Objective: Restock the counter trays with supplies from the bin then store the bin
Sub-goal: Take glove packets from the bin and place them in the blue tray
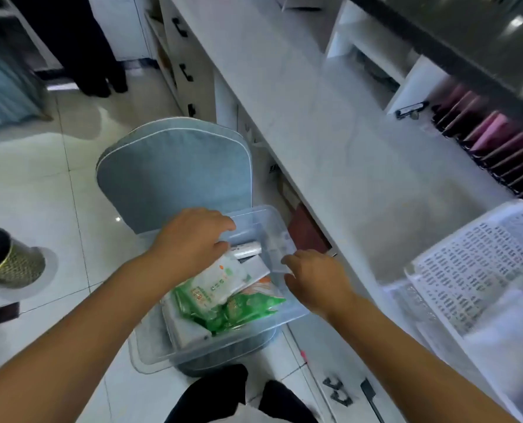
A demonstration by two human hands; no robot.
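A clear plastic bin [287,319] rests on a grey-blue chair seat [172,166] below the white counter [330,132]. Inside lie green packets [248,309], a white packet with orange print [220,282], a white roll [248,250] and flat white packs. My left hand [193,236] reaches into the bin from the left, fingers curled over the white packet and touching the roll. My right hand [315,279] hovers at the bin's right side, fingertips pinching a thin clear wrapper [280,251]. The frame is motion-blurred.
A clear tray [412,288] with printed sheets stands at the counter's right end. Pink and dark cards [492,141] fill a black rack behind. White cubbies sit under a dark upper ledge. A person's dark legs stand far left; a gold bin [13,264] is on the tiled floor.
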